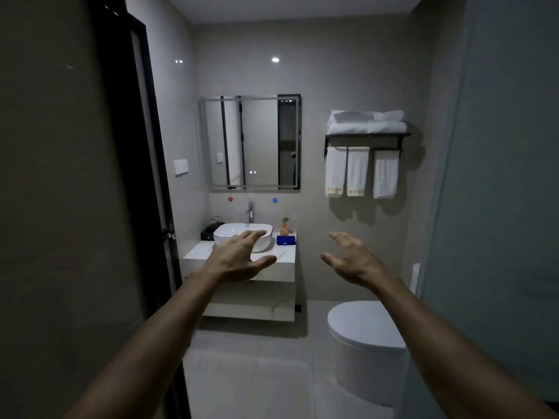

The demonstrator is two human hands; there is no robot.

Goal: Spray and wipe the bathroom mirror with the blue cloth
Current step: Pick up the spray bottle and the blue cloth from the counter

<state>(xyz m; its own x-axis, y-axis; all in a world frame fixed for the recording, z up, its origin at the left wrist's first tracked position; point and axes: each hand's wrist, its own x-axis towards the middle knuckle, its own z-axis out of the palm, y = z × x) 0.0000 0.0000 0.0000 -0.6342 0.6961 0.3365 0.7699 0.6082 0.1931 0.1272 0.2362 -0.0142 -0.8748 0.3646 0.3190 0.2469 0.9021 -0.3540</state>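
Two bare forearms reach forward into a dim bathroom. The left hand (239, 258) is held in the air in front of the vanity, palm down, its fingers spread and slightly bent, gripping nothing. The right hand (352, 261) is raised beside it, well apart from it, fingers likewise spread and loosely curved, thumb out, also holding nothing.

One mirror (251, 143) hangs on the far wall above the vanity top (196, 252); it reflects dark door frames. Below its lower edge sit two small round wall dots, one red (230, 199) and one blue (274, 200). One white basin (242, 232) stands on the vanity top, with one chrome tap (250, 211) at its back edge. At the right rear corner of the vanity top stands one orange spray bottle (284, 227), and just in front of it lies the one folded blue cloth (286, 239), near the right edge. At the left rear corner is one dark box (208, 234); what it holds cannot be made out.

To the right of the mirror, one black towel rack (367, 136) carries folded white towels stacked on its shelf, their count unclear, and three white towels hanging from its bar. One white toilet (363, 328) with the lid down stands on the floor at lower right. One white wall switch (181, 167) is fixed on the left wall, beside a black door frame (127, 146).
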